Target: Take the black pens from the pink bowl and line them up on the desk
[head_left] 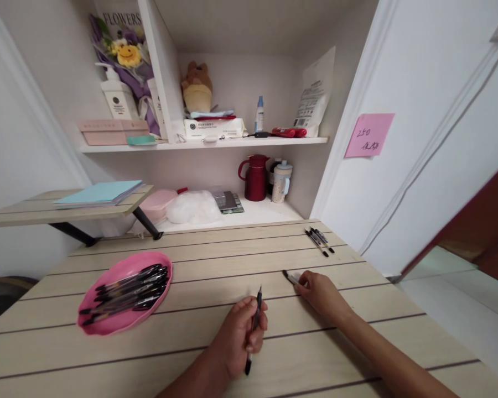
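Observation:
My left hand [239, 338] is closed round a black pen [254, 326], which stands nearly upright with its tip pointing away from me. To its right, my right hand [321, 294] lies on the wooden table [216, 260] with its fingers pinched on a small dark pen cap [289, 277] that touches the tabletop. A pink oval tray [108, 326] at the left holds several black pens [126, 290]. A few more black pens [319, 240] lie side by side near the table's far right edge.
Behind the table, shelves hold a red jug [255, 177], a pale cup [280, 182], a white plastic bag [193, 207], a plush bear [196, 85] and bottles. A raised wooden stand [33, 213] with a blue notebook [99, 192] sits at the left. A pink note [368, 135] is stuck on the right wall.

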A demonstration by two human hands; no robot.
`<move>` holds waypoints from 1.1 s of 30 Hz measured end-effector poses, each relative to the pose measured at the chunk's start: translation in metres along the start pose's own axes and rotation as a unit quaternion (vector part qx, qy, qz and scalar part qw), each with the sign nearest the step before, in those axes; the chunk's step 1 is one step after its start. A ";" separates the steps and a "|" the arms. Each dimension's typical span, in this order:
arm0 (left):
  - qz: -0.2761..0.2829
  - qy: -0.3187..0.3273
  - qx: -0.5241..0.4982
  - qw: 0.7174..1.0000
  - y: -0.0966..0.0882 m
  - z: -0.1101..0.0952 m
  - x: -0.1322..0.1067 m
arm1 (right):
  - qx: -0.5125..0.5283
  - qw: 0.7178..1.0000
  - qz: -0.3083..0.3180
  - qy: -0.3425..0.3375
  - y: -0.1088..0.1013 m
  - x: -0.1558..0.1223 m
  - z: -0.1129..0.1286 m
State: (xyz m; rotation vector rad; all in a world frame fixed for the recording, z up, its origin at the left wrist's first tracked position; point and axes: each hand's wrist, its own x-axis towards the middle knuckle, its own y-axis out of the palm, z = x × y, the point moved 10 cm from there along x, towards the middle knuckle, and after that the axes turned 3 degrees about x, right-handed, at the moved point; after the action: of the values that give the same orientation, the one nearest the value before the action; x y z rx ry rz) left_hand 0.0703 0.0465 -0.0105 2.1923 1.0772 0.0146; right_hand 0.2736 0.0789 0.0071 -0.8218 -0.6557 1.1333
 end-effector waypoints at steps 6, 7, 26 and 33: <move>-0.006 -0.002 0.003 1.000 -0.001 0.000 0.000 | -0.117 0.986 -0.098 0.060 -0.044 0.037 -0.032; -0.008 -0.003 0.004 1.000 -0.001 0.001 0.000 | -0.134 0.983 -0.106 0.073 -0.050 0.044 -0.038; -0.017 -0.008 0.000 1.000 -0.001 0.002 0.000 | -0.180 0.969 -0.084 0.149 -0.045 0.102 -0.051; -0.015 -0.007 -0.002 1.000 -0.004 0.004 0.002 | -0.170 0.970 -0.092 0.149 -0.047 0.098 -0.053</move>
State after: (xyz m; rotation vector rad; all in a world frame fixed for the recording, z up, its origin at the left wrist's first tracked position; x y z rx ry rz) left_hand 0.0703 0.0472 -0.0162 2.1695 1.1008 -0.0128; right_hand 0.3700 0.1506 0.0219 -1.1705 -0.6668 0.7175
